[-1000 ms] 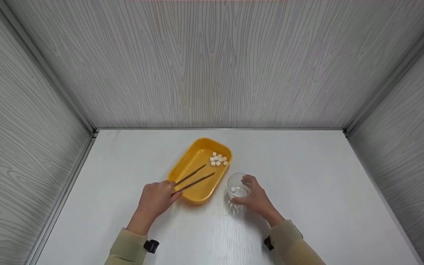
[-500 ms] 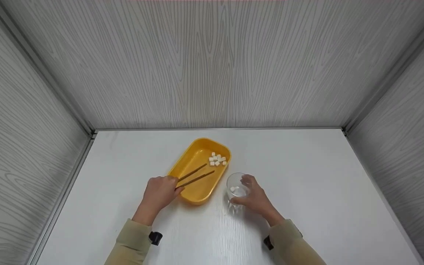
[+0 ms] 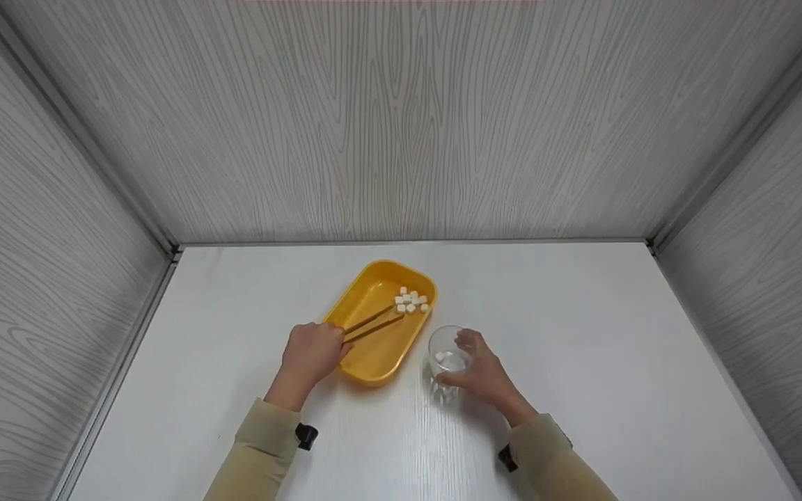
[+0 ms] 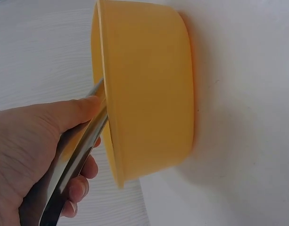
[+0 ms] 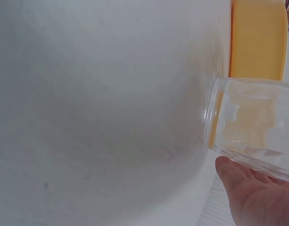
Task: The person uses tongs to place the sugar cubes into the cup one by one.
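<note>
My left hand (image 3: 314, 353) grips metal tongs (image 4: 78, 162) over the near left rim of a yellow tray (image 3: 373, 371). The two arms of the tongs stand apart, their tips close to a cluster of small white cubes (image 3: 411, 301) at the tray's far right end. To the right of the tray, my right hand (image 3: 482, 372) holds a clear glass (image 3: 446, 341) round its side. A white cube (image 3: 441, 356) lies in the bottom of the glass. In the right wrist view, the glass (image 5: 250, 125) stands beside the tray wall, with my thumb along its side.
Everything rests on a white table (image 3: 582, 334). Grey wood-grain panels (image 3: 401, 125) rise at the back and on both sides. Dark bands (image 3: 307, 437) are strapped at the wrists.
My left hand has moved forward and right, bringing the tong tips up to the cubes. The right hand and the glass stay in place.
</note>
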`<state>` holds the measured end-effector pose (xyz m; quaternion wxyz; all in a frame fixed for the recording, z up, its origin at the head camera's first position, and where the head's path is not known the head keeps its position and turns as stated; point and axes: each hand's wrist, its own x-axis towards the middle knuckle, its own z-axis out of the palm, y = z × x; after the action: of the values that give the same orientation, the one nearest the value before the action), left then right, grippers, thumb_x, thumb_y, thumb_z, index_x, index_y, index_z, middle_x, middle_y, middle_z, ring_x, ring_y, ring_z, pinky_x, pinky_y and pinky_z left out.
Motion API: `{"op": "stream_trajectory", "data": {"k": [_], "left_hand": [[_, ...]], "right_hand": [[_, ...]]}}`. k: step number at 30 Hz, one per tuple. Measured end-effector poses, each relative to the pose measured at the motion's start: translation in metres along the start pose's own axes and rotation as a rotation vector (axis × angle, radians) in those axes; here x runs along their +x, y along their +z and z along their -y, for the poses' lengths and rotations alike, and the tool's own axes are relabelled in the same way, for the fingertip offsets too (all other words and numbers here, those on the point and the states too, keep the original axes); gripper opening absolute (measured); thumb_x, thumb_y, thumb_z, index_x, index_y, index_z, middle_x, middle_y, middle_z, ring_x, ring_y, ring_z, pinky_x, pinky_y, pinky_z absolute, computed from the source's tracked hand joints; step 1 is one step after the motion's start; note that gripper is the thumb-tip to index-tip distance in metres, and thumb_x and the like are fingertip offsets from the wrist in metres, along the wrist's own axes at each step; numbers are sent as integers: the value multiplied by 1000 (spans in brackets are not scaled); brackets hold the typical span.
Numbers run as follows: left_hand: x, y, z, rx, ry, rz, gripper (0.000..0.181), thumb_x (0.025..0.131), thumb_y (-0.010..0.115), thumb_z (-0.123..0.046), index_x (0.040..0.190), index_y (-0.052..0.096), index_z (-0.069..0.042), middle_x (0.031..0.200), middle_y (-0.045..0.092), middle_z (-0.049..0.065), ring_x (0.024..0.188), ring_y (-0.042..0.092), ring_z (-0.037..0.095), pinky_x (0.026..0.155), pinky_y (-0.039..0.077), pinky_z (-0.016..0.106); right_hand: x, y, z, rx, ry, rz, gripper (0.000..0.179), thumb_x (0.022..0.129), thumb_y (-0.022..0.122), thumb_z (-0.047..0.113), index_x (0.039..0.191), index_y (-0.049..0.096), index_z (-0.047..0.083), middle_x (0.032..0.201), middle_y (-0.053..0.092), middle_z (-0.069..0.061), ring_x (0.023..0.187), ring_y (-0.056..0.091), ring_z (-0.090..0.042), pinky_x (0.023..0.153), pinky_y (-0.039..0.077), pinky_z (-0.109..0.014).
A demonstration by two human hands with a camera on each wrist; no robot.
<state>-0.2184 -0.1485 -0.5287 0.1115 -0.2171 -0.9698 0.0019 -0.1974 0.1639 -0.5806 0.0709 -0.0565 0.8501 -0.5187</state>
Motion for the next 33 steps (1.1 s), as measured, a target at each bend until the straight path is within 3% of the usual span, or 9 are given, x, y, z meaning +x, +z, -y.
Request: {"op": "stream_trajectory", "data": {"k": [10,33], "left_hand": [[11,5,-4,19,2,-22,37,85,77,-32,61,63,-8,53,51,1,45,46,21,44,43,40],[14,11,-8,61,16,-29,26,85,76,-27,68,69,-8,57,56,3,47,47,21,46,44,40]], "right_hand": [[1,1,-2,-32,18,-2,91,71,90,30,142,37,9,141,48,-14,133,41,-35,106,31,-55],[1,1,-3,-32,26,3,95,70,90,31,144,35,9,143,47,-15,135,40,-36,107,31,-56]]}}
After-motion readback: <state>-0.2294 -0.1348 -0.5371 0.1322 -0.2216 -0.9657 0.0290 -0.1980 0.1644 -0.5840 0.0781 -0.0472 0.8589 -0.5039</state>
